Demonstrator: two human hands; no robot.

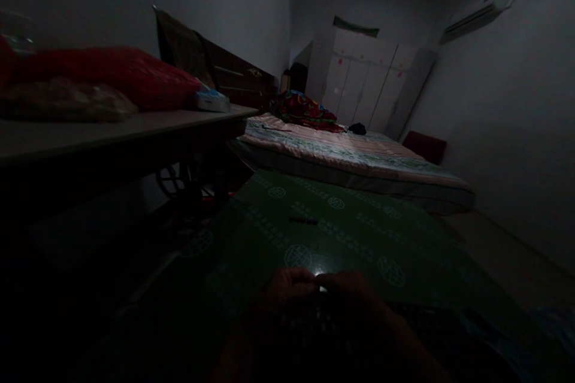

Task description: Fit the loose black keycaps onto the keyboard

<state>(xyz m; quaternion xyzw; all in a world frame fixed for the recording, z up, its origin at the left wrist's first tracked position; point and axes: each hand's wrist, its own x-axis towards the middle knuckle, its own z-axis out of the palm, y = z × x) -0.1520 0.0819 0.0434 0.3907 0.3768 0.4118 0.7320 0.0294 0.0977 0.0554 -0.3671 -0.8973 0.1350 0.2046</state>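
Note:
Low in the dim head view, my left hand [287, 287] and my right hand [345, 285] meet with their fingertips pinched together. Between or just behind the fingertips shows a small bright spot; whether it is a held piece or a light cannot be told. Both hands are over the near part of a green board [350, 245] with pale printed globes and lettering. Under my wrists, small glints come from something too dark to name. Farther off on the board lies a short dark strip [303, 221] with a notched outline.
A dark, gridded object [417, 314] lies right of my right arm. On the left stands a table [148, 125] bearing a red plastic bag [121, 72] and a small box [212, 99]. Beyond the board are a bed [359, 158] and a white wardrobe [359, 81].

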